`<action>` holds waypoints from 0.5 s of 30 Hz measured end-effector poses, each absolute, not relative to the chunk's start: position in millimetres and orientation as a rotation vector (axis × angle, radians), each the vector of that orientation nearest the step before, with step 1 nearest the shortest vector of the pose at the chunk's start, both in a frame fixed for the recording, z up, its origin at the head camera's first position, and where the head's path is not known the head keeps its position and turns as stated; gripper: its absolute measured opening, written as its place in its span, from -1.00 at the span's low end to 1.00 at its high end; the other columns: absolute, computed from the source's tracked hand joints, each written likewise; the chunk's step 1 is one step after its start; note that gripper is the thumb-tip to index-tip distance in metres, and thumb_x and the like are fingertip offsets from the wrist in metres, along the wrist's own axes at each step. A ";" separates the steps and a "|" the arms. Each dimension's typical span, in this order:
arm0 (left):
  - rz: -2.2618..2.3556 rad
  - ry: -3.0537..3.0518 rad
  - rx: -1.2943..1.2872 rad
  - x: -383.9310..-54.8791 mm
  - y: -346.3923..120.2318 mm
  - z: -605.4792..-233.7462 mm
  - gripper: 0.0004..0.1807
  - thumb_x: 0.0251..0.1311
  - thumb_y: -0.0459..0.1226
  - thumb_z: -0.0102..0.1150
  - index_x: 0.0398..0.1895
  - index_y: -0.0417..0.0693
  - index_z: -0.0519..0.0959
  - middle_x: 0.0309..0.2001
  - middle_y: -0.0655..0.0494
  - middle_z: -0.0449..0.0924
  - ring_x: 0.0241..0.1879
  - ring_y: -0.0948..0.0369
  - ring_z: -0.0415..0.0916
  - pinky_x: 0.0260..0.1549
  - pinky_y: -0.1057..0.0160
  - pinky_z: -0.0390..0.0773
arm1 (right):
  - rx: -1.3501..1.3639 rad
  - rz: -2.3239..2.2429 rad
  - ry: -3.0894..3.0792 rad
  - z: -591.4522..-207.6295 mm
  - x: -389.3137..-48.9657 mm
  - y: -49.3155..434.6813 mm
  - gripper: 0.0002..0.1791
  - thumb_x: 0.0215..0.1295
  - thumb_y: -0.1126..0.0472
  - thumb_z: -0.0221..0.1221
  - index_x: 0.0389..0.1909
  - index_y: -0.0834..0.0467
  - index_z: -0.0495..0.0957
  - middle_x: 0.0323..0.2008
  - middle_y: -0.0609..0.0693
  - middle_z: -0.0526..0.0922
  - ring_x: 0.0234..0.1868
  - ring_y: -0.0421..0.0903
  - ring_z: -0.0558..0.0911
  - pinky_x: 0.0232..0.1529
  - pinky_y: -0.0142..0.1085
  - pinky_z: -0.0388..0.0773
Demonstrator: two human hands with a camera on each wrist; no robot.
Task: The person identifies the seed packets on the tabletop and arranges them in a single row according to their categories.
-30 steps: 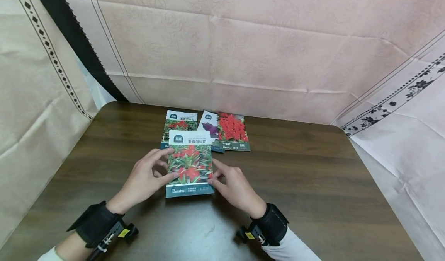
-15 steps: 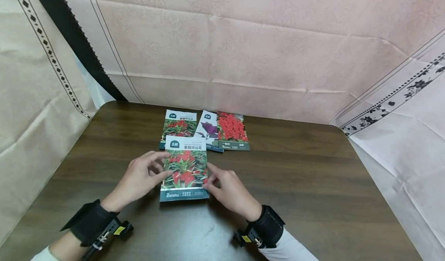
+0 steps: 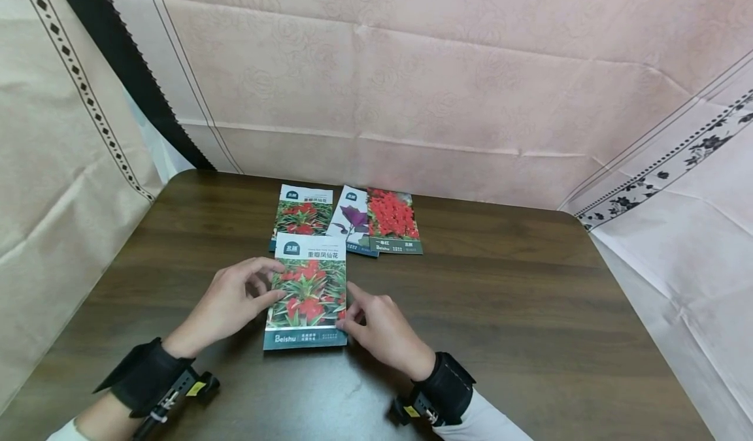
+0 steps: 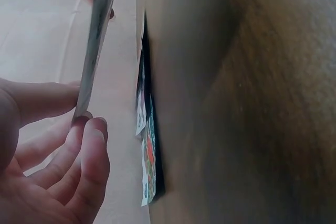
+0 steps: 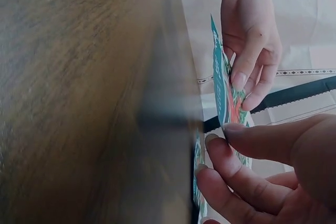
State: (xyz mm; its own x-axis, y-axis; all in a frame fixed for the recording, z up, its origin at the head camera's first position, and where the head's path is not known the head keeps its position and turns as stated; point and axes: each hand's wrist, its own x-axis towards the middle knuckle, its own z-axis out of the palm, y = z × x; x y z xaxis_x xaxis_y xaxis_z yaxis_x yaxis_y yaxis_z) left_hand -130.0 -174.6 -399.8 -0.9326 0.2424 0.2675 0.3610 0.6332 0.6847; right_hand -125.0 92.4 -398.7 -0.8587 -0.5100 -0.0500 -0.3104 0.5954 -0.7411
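Both hands hold one seed packet point(image 3: 308, 291) with red flowers and a teal band along its bottom, raised above the table. My left hand point(image 3: 229, 300) pinches its left edge, thumb on the front and fingers behind. On the opposite edge, low down, my right hand point(image 3: 385, 333) pinches it between thumb and fingers. In the left wrist view the packet point(image 4: 94, 45) appears almost edge-on, with the left hand point(image 4: 58, 150) gripping it. The right wrist view shows its teal band point(image 5: 219, 82) and the right hand's thumb point(image 5: 273, 140) against it.
Behind the held packet, several more packets lie at the far side of the table point(image 3: 500, 284): a red-flowered one point(image 3: 304, 215), a white one with a purple flower point(image 3: 353, 219), and one covered in red blooms point(image 3: 393, 215) overlapping it. A patterned cloth point(image 3: 412, 88) hangs behind.
Both hands have brought the held packet a little toward the person and to the left. It now covers less of the packets behind. Those packets stay where they were.
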 end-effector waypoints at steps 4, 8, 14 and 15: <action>-1.182 -2.735 -0.504 -129.8 -177.4 -399.0 -0.64 -0.01 -0.24 0.33 -0.08 0.05 0.56 -0.37 0.26 0.51 -0.45 0.33 0.42 -0.50 0.30 0.41 | -0.676 -1.119 2.554 -398.5 -123.7 90.3 -0.22 0.16 0.10 0.22 0.37 0.23 0.17 -0.51 -0.25 0.57 -0.50 -0.26 0.50 -0.38 -0.39 0.40; -1.194 -2.798 -0.493 -128.8 -179.7 -397.6 -0.69 0.00 -0.22 0.33 -0.13 0.07 0.57 -0.40 0.29 0.51 -0.43 0.32 0.43 -0.49 0.28 0.42 | -0.670 -1.103 2.531 -398.4 -121.1 89.0 -0.23 0.16 0.09 0.22 0.36 0.25 0.18 -0.53 -0.25 0.56 -0.51 -0.27 0.49 -0.41 -0.41 0.38; -1.171 -2.874 -0.489 -127.0 -183.6 -397.7 -0.72 -0.01 -0.16 0.33 -0.18 0.11 0.57 -0.46 0.28 0.47 -0.48 0.30 0.38 -0.51 0.27 0.37 | -0.733 -1.032 2.579 -400.4 -115.8 86.3 -0.26 0.14 0.07 0.23 0.31 0.28 0.25 -0.57 -0.35 0.53 -0.51 -0.38 0.48 -0.22 -0.35 0.41; -1.163 -2.887 -0.488 -126.8 -184.1 -397.5 -0.72 -0.01 -0.15 0.33 -0.19 0.12 0.58 -0.46 0.28 0.47 -0.49 0.30 0.37 -0.51 0.27 0.37 | -0.739 -1.023 2.582 -400.6 -114.8 85.4 -0.26 0.14 0.07 0.24 0.31 0.28 0.26 -0.57 -0.36 0.52 -0.50 -0.39 0.48 -0.18 -0.33 0.41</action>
State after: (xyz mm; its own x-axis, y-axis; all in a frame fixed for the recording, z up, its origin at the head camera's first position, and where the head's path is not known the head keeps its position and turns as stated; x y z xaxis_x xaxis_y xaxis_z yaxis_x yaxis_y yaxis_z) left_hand -126.8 -184.1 -397.5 -0.9520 0.2871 0.1059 0.2804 0.6796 0.6779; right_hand -114.8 85.4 -400.6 -0.8345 -0.5481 -0.0574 -0.3600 0.6210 -0.6962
